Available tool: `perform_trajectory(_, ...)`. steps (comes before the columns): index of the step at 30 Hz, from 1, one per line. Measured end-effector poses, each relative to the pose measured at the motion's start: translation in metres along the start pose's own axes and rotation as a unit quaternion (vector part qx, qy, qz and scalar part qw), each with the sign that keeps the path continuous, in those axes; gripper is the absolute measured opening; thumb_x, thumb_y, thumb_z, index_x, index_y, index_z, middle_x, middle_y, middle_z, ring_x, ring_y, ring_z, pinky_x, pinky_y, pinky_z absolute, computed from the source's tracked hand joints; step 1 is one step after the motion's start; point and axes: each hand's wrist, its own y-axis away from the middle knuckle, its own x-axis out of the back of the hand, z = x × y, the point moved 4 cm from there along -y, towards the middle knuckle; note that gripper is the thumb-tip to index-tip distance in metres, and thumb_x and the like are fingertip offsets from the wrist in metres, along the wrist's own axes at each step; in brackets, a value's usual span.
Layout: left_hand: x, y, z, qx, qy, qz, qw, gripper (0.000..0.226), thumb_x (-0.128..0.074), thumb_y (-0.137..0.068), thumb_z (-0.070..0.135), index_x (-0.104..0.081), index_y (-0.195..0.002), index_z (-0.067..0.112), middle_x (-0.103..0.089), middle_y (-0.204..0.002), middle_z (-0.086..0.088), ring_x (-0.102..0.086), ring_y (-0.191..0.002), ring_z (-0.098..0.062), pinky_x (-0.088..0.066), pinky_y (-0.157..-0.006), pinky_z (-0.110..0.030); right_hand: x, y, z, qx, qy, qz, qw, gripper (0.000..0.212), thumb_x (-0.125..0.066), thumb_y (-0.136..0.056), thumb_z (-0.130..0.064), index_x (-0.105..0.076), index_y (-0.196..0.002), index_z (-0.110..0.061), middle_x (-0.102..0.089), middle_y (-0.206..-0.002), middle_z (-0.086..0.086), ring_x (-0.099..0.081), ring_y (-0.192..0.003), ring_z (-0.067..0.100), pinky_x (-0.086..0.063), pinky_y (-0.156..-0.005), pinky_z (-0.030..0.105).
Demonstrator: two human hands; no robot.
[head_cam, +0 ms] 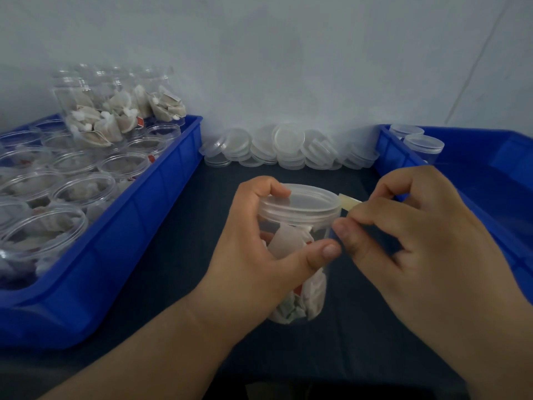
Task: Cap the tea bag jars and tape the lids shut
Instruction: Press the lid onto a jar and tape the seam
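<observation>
Centrally, jar (300, 298) inside curled left grip (253, 249); tape strip (349, 202) inside pinching right grip (427, 243).

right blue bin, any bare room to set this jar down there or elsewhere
The right blue bin has bare floor beside the two capped jars in its far left corner. Dark tabletop is free between the left blue bin and the held jar, short of the lid pile. That bin is packed with open jars.

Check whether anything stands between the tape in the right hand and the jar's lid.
Nothing visible does. The right hand pinches the tape strip at the edge of the lid; the left hand grips the jar, thumb below the rim.
</observation>
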Motion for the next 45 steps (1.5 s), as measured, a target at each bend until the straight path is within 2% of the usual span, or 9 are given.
perform_trajectory(7,0.0,0.004,0.009,-0.003,0.006,0.016,1.0,0.052,-0.078,-0.063,0.062,-0.046,-0.104,0.054,-0.062,-0.112,0.019,-0.072,-0.095,-0.007,-0.057,-0.066,-0.017,0.001,0.001,-0.002,-0.007,-0.002,-0.004,1.0,0.043,-0.045,-0.089,-0.053,-0.074,-0.091,-0.021,-0.049,-0.096,-0.001,-0.043,-0.068,0.008,-0.035,-0.057,0.015)
perform_trajectory(16,0.001,0.007,0.005,-0.004,0.038,0.01,0.999,0.031,-0.065,-0.078,0.05,-0.05,-0.106,0.051,-0.068,-0.109,0.009,-0.072,-0.099,-0.021,-0.06,-0.08,-0.04,0.002,0.001,-0.004,-0.018,0.003,-0.028,0.999,0.048,-0.038,-0.091,-0.062,-0.072,-0.086,-0.028,-0.05,-0.095,-0.005,-0.05,-0.071,0.008,-0.039,-0.058,0.014)
perform_trajectory(21,0.001,0.007,0.007,-0.003,0.014,-0.018,1.0,0.048,-0.072,-0.071,0.065,-0.046,-0.109,0.05,-0.067,-0.114,0.014,-0.072,-0.1,-0.016,-0.061,-0.079,-0.031,0.004,0.002,-0.007,-0.011,0.011,-0.033,0.999,0.043,-0.045,-0.093,-0.061,-0.072,-0.085,-0.029,-0.05,-0.092,-0.006,-0.05,-0.067,0.01,-0.04,-0.055,0.018)
perform_trajectory(26,0.004,0.008,0.008,0.02,0.03,-0.006,0.999,0.037,-0.072,-0.07,0.062,-0.049,-0.098,0.058,-0.069,-0.109,0.02,-0.073,-0.093,-0.008,-0.057,-0.075,-0.016,0.01,0.0,-0.006,-0.027,-0.012,-0.087,0.996,0.04,-0.036,-0.091,-0.066,-0.067,-0.092,-0.042,-0.05,-0.092,-0.018,-0.049,-0.07,-0.002,-0.031,-0.056,0.014)
perform_trajectory(30,0.006,0.006,0.005,0.053,0.094,0.013,0.994,0.035,-0.073,-0.07,0.055,-0.056,-0.098,0.046,-0.074,-0.09,0.013,-0.075,-0.077,-0.01,-0.058,-0.063,-0.021,0.012,-0.001,-0.004,-0.005,-0.001,-0.1,0.995,0.017,-0.047,-0.097,-0.047,-0.062,-0.101,-0.04,-0.053,-0.067,-0.019,-0.052,-0.067,0.003,-0.034,-0.051,0.012)
perform_trajectory(33,0.007,0.005,0.0,0.097,0.14,0.025,0.985,0.036,-0.075,-0.066,0.053,-0.06,-0.096,0.041,-0.074,-0.084,0.005,-0.074,-0.073,-0.016,-0.059,-0.063,-0.029,0.014,-0.004,0.002,-0.033,-0.013,-0.132,0.991,0.042,-0.04,-0.088,-0.058,-0.047,-0.128,-0.048,-0.048,-0.057,-0.018,-0.056,-0.066,0.0,-0.029,-0.046,0.012)
perform_trajectory(36,0.006,0.007,-0.005,0.125,0.144,0.008,0.982,0.036,-0.075,-0.066,0.053,-0.061,-0.096,0.039,-0.072,-0.086,-0.001,-0.072,-0.078,-0.024,-0.062,-0.07,-0.04,0.019,-0.005,0.01,-0.046,-0.086,-0.159,0.982,0.056,-0.034,-0.085,-0.077,-0.03,-0.137,-0.058,-0.059,-0.079,-0.018,-0.058,-0.075,-0.006,-0.043,-0.049,0.016)
perform_trajectory(39,0.003,0.009,-0.006,0.152,0.162,-0.012,0.975,0.038,-0.076,-0.066,0.053,-0.063,-0.097,0.035,-0.072,-0.09,-0.008,-0.071,-0.08,-0.029,-0.062,-0.072,-0.043,0.023,-0.006,0.014,-0.048,-0.111,-0.125,0.985,0.054,-0.034,-0.085,-0.072,-0.044,-0.132,-0.048,-0.06,-0.08,-0.018,-0.059,-0.071,-0.002,-0.042,-0.059,0.005)
perform_trajectory(45,0.0,0.01,-0.001,0.17,0.207,-0.033,0.963,0.035,-0.077,-0.063,0.052,-0.067,-0.092,0.035,-0.074,-0.093,-0.008,-0.073,-0.085,-0.03,-0.061,-0.07,-0.039,0.022,0.0,0.012,-0.047,-0.113,-0.058,0.991,0.038,-0.049,-0.086,-0.059,-0.062,-0.115,-0.038,-0.057,-0.081,-0.013,-0.058,-0.071,0.007,-0.042,-0.059,0.01)
